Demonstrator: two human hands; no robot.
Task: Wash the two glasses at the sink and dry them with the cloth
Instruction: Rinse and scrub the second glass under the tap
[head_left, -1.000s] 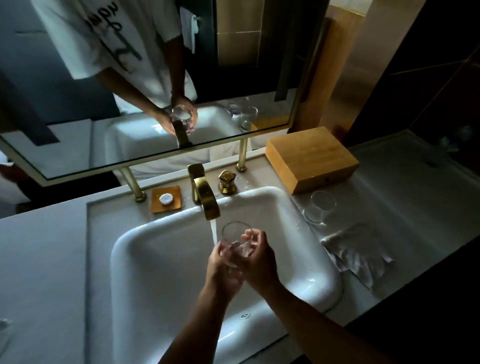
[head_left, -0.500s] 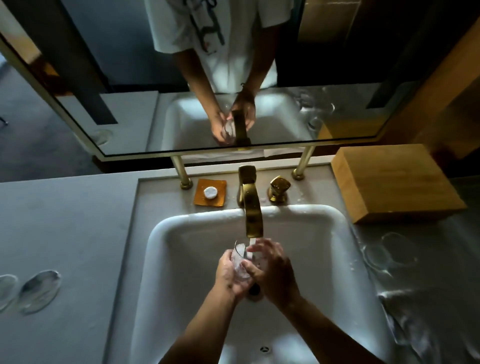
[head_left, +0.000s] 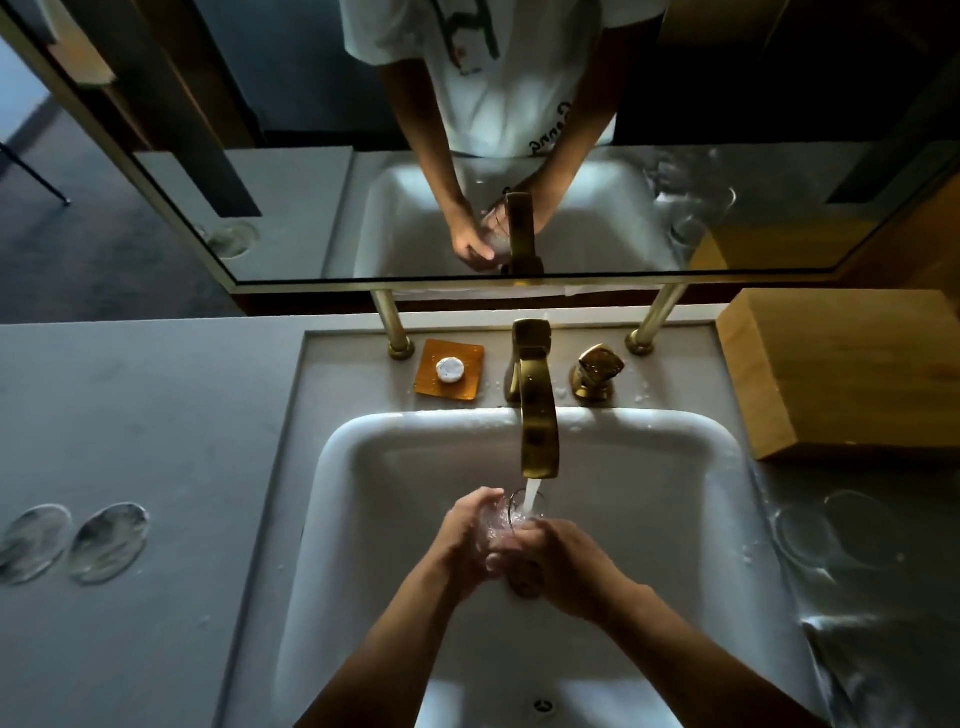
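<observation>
Over the white sink (head_left: 343, 467) both my hands hold one clear glass (head_left: 511, 519) under the running water from the gold tap (head_left: 540, 441). My left hand (head_left: 467, 540) wraps the glass from the left, and my right hand (head_left: 561, 566) grips it from the right and below. The stream falls into the glass's mouth. The second glass (head_left: 841, 530) stands on the wet counter to the right of the sink. A crumpled grey cloth (head_left: 883, 670) lies on the counter at the lower right, partly cut off by the frame.
A wooden box (head_left: 841, 374) sits at the back right. A gold tap handle (head_left: 597, 371) and an orange soap dish (head_left: 449, 370) with a white soap stand behind the basin. Two clear round coasters (head_left: 72, 543) lie on the left counter. A mirror (head_left: 311, 208) hangs above.
The view swung left and downward, centring the sink. The glass moved from beside the stream to directly under it, and my hands shifted closer round it.
</observation>
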